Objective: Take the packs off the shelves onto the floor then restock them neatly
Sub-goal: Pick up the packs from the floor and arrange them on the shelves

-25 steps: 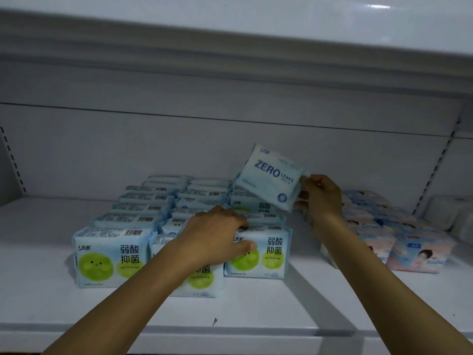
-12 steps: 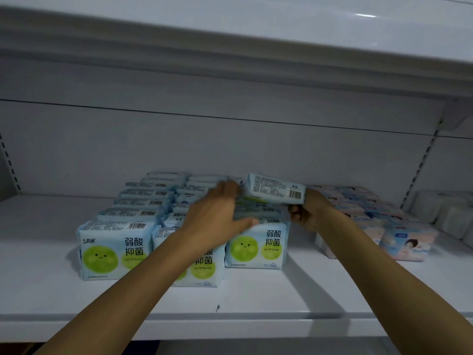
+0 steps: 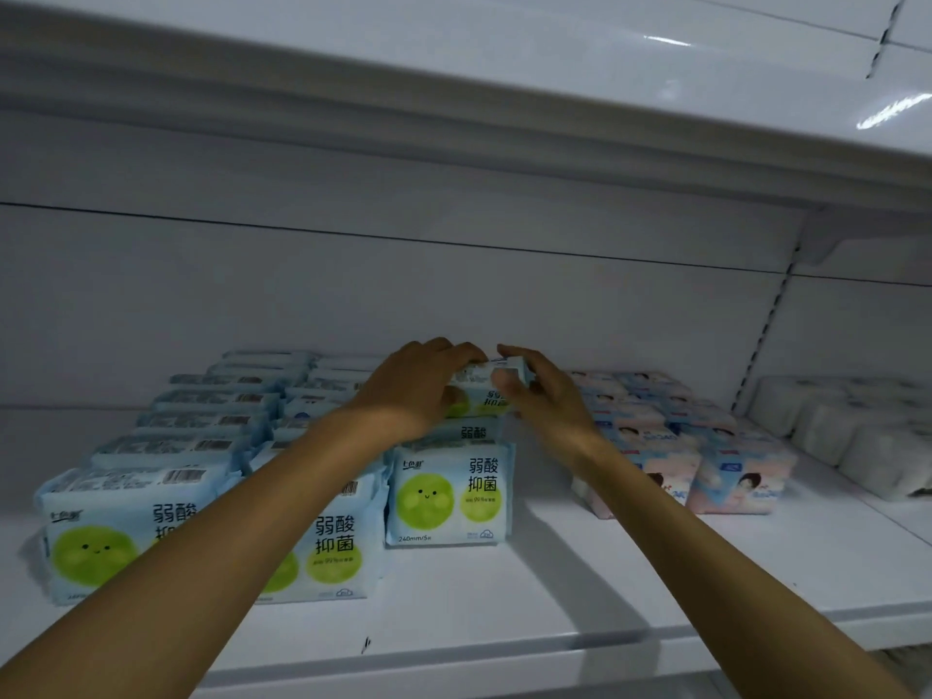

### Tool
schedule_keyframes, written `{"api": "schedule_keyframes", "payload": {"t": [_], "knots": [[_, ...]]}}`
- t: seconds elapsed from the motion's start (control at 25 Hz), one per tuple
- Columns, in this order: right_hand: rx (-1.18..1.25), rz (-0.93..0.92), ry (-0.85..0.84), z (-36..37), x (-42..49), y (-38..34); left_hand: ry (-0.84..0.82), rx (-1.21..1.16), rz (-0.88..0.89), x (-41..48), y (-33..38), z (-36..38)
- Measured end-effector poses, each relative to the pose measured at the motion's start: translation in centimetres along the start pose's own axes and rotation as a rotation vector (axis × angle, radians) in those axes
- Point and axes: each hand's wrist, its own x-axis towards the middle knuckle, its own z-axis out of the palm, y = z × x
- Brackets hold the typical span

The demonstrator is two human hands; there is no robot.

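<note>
Both hands are on it now: the left hand (image 3: 416, 391) curls over the top left corner of the blue pack (image 3: 479, 398), and the right hand (image 3: 547, 401) clamps the other end, thumb on the front face, fingers over the top edge. A firm two-handed hold. The pack stands upright with its green-circle face toward the camera, sitting in the line of blue packs, third in line behind the front pack (image 3: 449, 491).

A second ago it was a different story. The right hand alone had the pack up in the air, tilted, its "ZERO LEAKS" side showing, while the left hand rested lower down on the front packs. Half a second ago the pack lay flat, barcode up, with the hands closing in from both sides. Now it is turned up and down in the row.

To the left of the grip, two more rows of blue packs (image 3: 201, 426) run front to back. To its right sit the pink packs (image 3: 716, 446), and farther right some white rolls (image 3: 857, 436). All of it rests on the white shelf (image 3: 580, 587), with the upper shelf (image 3: 454, 68) overhead.
</note>
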Motion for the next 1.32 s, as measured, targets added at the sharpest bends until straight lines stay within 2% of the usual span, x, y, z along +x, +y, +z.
{"api": "schedule_keyframes", "payload": {"t": [0.04, 0.12, 0.2, 0.28, 0.4, 0.52, 0.68, 0.84, 0.92, 1.04, 1.08, 1.16, 1.28, 1.32], "knots": [[-0.05, -0.015, 0.017, 0.0, 0.2, 0.5, 0.024, -0.057, -0.031, 0.0, 0.1, 0.2], [-0.02, 0.022, 0.186, -0.2, 0.9, 1.2, 0.041, -0.134, -0.211, -0.7, 0.2, 0.6], [0.173, 0.102, 0.37, -0.9, 1.6, 1.7, -0.065, -0.067, -0.341, -1.7, 0.4, 1.1], [0.288, 0.113, 0.435, -1.7, 2.0, 2.1, -0.199, 0.108, -0.322, -2.9, 0.8, 2.0], [0.404, 0.108, 0.411, -1.6, 2.4, 2.3, -0.259, 0.345, -0.177, -4.2, 1.6, 2.4], [0.391, 0.094, 0.347, -0.5, 2.2, 2.2, -0.184, 0.433, -0.101, -4.6, 1.6, 2.2], [-0.019, 0.217, -0.009, 2.1, 2.3, 3.9, -0.082, 0.369, -0.068, -4.8, 1.1, 2.5], [0.028, 0.315, -0.021, 3.0, 2.3, 4.8, -0.277, 0.233, -0.185, -4.1, 0.5, 2.3], [0.046, 0.38, -0.024, 2.4, 2.9, 4.8, -0.37, 0.256, -0.209, -3.6, 0.3, 2.3], [0.067, 0.369, 0.208, 1.7, 6.1, 5.2, -0.435, 0.318, -0.196, -3.1, 0.4, 2.3], [0.039, 0.355, 0.214, 1.8, 7.5, 5.4, -0.451, 0.314, -0.206, -2.9, 0.6, 2.1], [-0.036, 0.397, 0.131, 2.6, 10.0, 5.5, -0.468, 0.305, -0.225, -2.5, 0.8, 1.8], [-0.033, 0.577, 0.036, 3.7, 12.4, 6.5, -0.465, 0.306, -0.238, -2.3, 1.1, 1.6], [-0.042, 0.56, 0.04, 4.0, 12.8, 6.6, -0.466, 0.302, -0.241, -2.4, 1.1, 1.6]]}}
